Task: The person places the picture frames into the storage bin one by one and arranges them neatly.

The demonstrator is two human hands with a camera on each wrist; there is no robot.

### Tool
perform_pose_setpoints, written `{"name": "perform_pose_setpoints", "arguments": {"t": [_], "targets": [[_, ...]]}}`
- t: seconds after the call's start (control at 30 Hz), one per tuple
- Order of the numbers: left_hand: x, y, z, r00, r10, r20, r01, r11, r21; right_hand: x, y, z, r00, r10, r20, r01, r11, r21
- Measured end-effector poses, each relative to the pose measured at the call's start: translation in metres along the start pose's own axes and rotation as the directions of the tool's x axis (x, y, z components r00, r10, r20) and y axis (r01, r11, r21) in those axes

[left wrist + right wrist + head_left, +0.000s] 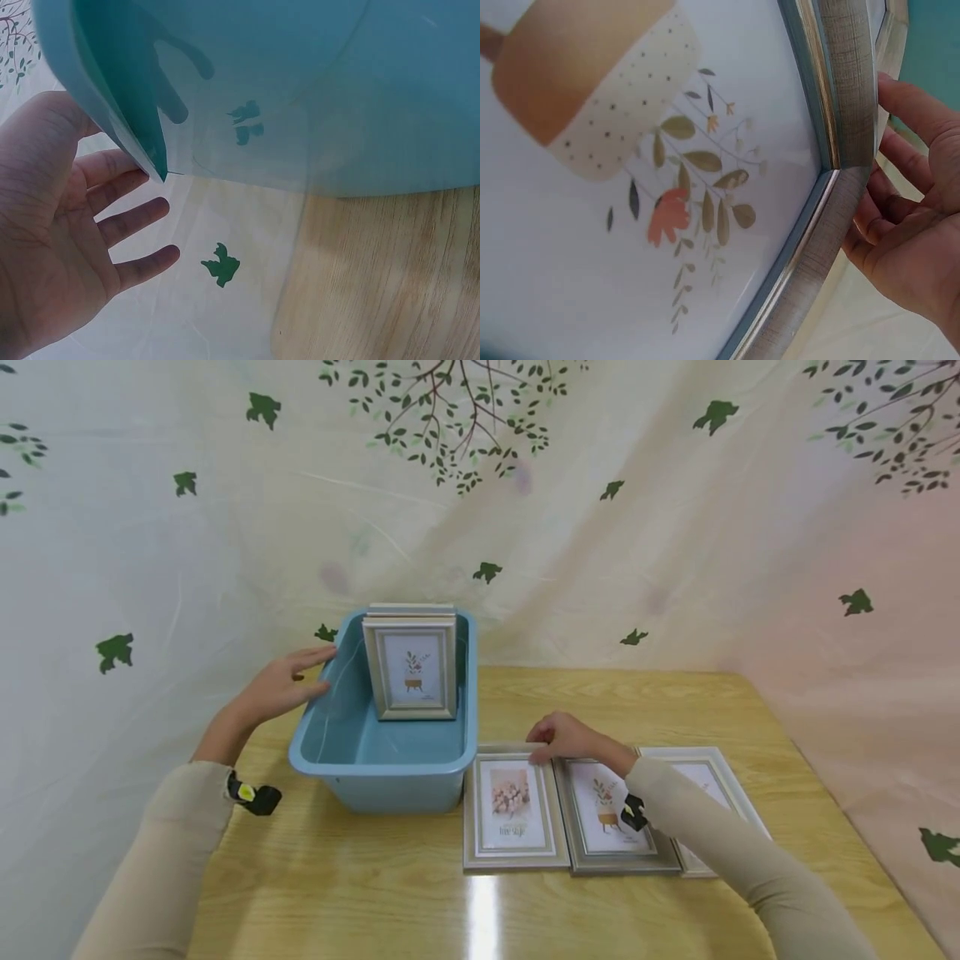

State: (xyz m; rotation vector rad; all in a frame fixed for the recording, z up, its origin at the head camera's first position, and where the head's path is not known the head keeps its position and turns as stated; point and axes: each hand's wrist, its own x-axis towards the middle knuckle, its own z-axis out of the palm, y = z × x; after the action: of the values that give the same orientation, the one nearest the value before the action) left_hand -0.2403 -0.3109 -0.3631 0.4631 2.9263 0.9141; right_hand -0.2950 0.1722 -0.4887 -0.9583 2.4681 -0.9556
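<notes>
My left hand [279,683] touches the left rim of a light blue plastic basin [397,789]. Its fingers spread loosely beside the rim [97,97] in the left wrist view. My right hand [564,737] is at the top edge of a flat-lying picture frame [513,845] with a pink flower print. The thumb lies over the frame's top right corner, with the other fingers curled at its edge. In the right wrist view, a neighbouring frame with a potted plant print [690,157] fills the foreground, and the right hand [915,202] shows beyond it.
Inside the basin, a frame with a plant print [412,668] leans upright against others behind it. To the right lie a darker frame [600,802] and a whitish frame [712,768], partly under the right forearm. A leaf-patterned curtain [525,568] hangs behind the wooden table [360,885].
</notes>
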Motion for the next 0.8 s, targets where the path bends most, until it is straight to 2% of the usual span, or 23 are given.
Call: {"name": "perform_pose_setpoints", "arguments": {"t": [0.17,0.43,0.7,0.8], "targets": [[0.0016,-0.0026,0.0011,1.0,0.001,-0.005,-0.001,1.0,-0.009,0.0014,-0.0033,0.0055,0.999,0.03,-0.023,-0.03,0.999,0.02],[0.0015,-0.0051,0.0014,1.0,-0.003,-0.006,0.003,1.0,-0.016,0.0047,-0.0033,0.0063,0.999,0.046,-0.018,-0.046,0.999,0.028],[0.0029,-0.0054,0.0013,1.0,-0.008,-0.003,0.008,1.0,-0.013,0.0069,-0.0009,0.0068,0.996,0.015,-0.089,-0.016,1.0,-0.011],[0.0031,-0.0048,0.0015,1.0,-0.015,-0.001,0.015,1.0,-0.014,0.007,-0.0014,0.0042,0.993,0.026,-0.114,-0.03,0.999,-0.03]]}}
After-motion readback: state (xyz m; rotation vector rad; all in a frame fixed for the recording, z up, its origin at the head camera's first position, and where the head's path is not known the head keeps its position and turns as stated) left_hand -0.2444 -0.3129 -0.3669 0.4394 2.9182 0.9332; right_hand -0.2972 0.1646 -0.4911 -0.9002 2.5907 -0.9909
